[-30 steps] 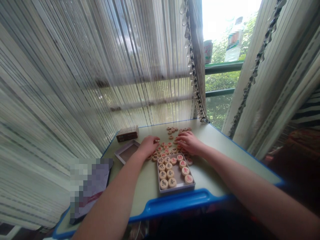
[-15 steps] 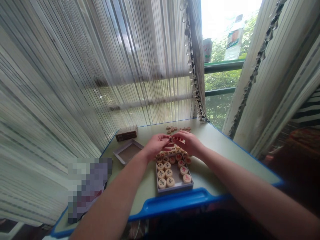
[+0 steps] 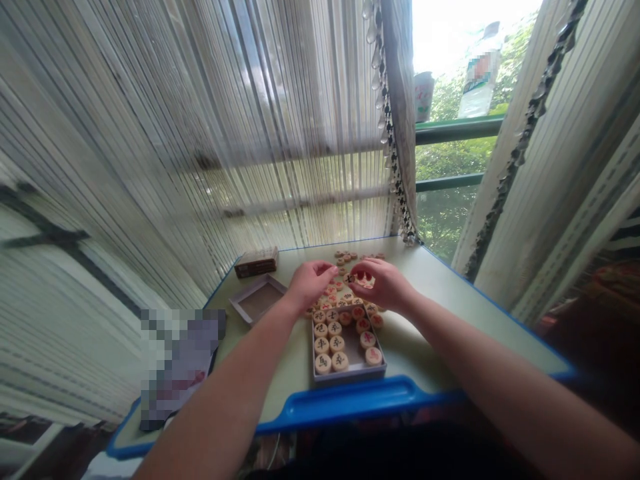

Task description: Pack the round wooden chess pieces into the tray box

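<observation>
Round wooden chess pieces (image 3: pixel 345 257) with red and black characters lie scattered on a pale green table (image 3: pixel 440 293) with a blue rim. A shallow grey box (image 3: pixel 349 371) in front of me holds several of them in rows. My left hand (image 3: pixel 310 283) hovers over the pile with its fingers curled and pinched; what it grips is hidden. My right hand (image 3: pixel 383 283) is raised beside it, pinching a chess piece (image 3: pixel 350 277) between thumb and fingers. Both hands are just beyond the box's far end.
An empty grey box lid (image 3: pixel 257 298) lies left of the pile, and a brown box (image 3: pixel 257 261) sits behind it. A blurred-out object (image 3: pixel 175 363) rests at the table's left end. Striped curtains (image 3: pixel 200 133) hang close behind; a window with green rails (image 3: pixel 453 130) is at the right.
Both hands lifted off the scattered pieces and came together above the pile. The right hand now pinches a piece. The camera has shifted slightly.
</observation>
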Tool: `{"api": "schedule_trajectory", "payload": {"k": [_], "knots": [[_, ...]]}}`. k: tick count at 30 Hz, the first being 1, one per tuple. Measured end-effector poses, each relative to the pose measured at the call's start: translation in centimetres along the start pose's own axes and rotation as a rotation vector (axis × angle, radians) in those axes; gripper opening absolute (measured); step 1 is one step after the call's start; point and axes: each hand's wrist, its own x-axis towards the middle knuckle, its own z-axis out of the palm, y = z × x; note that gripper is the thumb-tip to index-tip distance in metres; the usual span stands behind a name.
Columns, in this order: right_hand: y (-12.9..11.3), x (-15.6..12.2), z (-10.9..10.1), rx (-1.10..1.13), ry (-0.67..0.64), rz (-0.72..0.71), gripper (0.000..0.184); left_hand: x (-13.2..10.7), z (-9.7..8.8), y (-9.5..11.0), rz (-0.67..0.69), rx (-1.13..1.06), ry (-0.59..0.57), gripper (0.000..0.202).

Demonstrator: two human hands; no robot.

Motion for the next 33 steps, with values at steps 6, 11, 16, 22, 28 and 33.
{"api": "schedule_trajectory", "payload": {"k": [6, 11, 16, 22, 28, 33], "knots": [[-1.2, -0.3, -0.3, 0.018, -0.374, 0.033, 0.02, 0.0, -1.3, -0.5, 0.173, 0.698, 0.143, 0.032], [-2.0, -0.4, -0.2, -0.036, -0.453, 0.037, 0.024, -0.1, -1.1, -0.3, 0.117, 0.843, 0.11, 0.034], [-2.3, -0.4, -0.2, -0.077, -0.434, 0.021, 0.022, -0.1, -1.0, -0.4, 0.123, 0.842, 0.098, 0.035], [-2.6, -0.4, -0.2, -0.098, -0.431, 0.006, 0.021, -0.2, -0.9, -0.3, 0.143, 0.842, 0.075, 0.033], [-2.7, -0.4, -0.1, -0.103, -0.418, -0.007, 0.022, -0.2, -0.9, -0.1, 0.156, 0.849, 0.072, 0.035], [-2.6, -0.4, 0.0, -0.106, -0.424, -0.008, 0.02, -0.2, -0.9, -0.1, 0.141, 0.858, 0.07, 0.035]]}}
